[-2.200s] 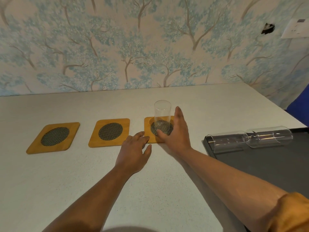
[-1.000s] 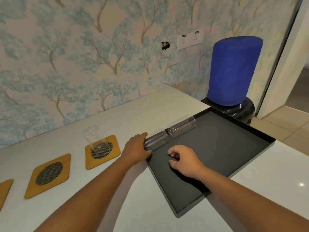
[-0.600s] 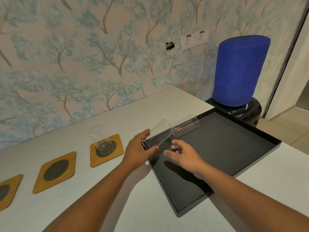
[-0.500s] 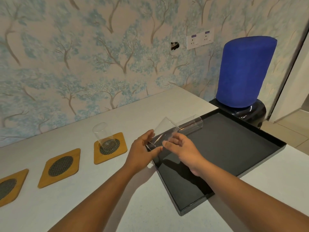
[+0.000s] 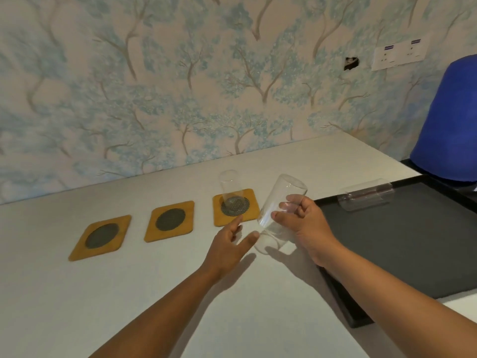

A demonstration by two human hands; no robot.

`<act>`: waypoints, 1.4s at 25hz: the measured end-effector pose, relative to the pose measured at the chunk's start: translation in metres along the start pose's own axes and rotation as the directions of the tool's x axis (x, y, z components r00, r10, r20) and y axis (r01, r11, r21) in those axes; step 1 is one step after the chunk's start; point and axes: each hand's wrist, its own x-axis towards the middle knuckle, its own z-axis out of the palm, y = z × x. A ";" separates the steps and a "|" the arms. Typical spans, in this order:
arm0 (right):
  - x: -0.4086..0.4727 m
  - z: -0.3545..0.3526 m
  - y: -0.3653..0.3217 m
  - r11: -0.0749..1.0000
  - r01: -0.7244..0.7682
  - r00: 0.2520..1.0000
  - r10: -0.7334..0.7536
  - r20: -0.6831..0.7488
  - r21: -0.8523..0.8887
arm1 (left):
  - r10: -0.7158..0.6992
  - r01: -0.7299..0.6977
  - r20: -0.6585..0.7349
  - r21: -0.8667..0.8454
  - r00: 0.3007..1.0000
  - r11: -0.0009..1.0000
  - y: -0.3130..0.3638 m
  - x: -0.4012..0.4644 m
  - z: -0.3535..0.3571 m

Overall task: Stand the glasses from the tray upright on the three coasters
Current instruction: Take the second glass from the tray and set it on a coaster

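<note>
Three wooden coasters with dark mesh centres lie in a row on the white counter: left coaster [image 5: 100, 237], middle coaster [image 5: 169, 220], right coaster [image 5: 249, 201]. A clear glass [image 5: 230, 188] stands upright on the right coaster. My right hand [image 5: 307, 226] grips a second clear glass [image 5: 280, 202], tilted in the air just left of the black tray [image 5: 413, 244]. My left hand [image 5: 229, 248] is open below it, a fingertip touching the glass's lower end. A third glass [image 5: 366, 197] lies on its side at the tray's far edge.
A wallpapered wall runs behind the counter, with a socket plate [image 5: 398, 54] at upper right. A blue cylinder [image 5: 449, 122] stands behind the tray at the right edge of view.
The second glass has left the tray. My right hand now holds it over the counter, left of the tray. My left hand has let go and spread open. The view swung left.
</note>
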 end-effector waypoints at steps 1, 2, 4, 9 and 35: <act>0.001 0.016 0.003 1.000 0.015 1.000 -0.015 0.020 -0.001 | -0.022 0.029 -0.079 0.084 0.997 0.996 -0.018 -0.005 -0.021; 0.001 0.033 0.008 1.000 0.024 0.999 -0.024 0.047 -0.002 | -0.024 0.055 -0.167 0.180 0.986 0.982 -0.037 -0.010 -0.044; 0.005 0.067 0.020 0.999 0.035 0.994 -0.033 0.104 -0.023 | 0.015 0.087 -0.285 0.343 0.958 0.935 -0.072 -0.020 -0.090; 0.020 0.150 0.055 0.993 0.060 0.979 -0.039 0.199 -0.101 | 0.079 0.169 -0.305 0.704 0.949 0.690 -0.132 -0.031 -0.184; 0.127 0.281 0.131 0.886 0.205 0.948 -0.074 0.308 -0.416 | 0.063 0.155 -0.294 0.660 0.954 0.735 -0.164 -0.013 -0.224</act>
